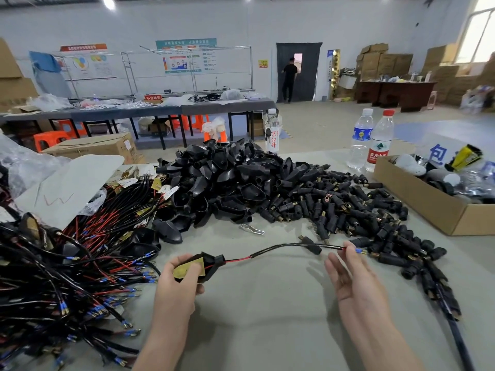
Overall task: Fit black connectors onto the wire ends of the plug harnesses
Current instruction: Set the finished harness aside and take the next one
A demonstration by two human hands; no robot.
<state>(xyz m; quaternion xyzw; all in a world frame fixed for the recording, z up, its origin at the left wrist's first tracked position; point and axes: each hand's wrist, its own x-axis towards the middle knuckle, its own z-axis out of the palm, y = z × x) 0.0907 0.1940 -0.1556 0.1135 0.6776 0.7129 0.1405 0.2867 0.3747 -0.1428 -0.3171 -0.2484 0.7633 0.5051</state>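
The left hand [182, 277], at about 7 o'clock in the view, is closed around the plug head [211, 262] of one plug harness [278, 246], whose lead arcs across the surface [267, 322] toward 4 o'clock. There the right hand [351, 277] pinches the wire end [345, 248] between thumb and forefinger, the other fingers loosely spread, with the blue-sleeved terminal [360, 251] poking out toward the heap of black connectors [348, 210] at 3 o'clock. A single connector [312, 245] lies at the lead's midpoint; whether it is threaded on cannot be told. The step in hand appears to be picking a connector and seating this terminal. It would go best with the pinch kept close behind the blue sleeve so the thin wire does not buckle, the terminal lined up straight with the connector's bore, and the left hand holding light tension. The unfinished harness pile [67, 263] waits at 9 o'clock.
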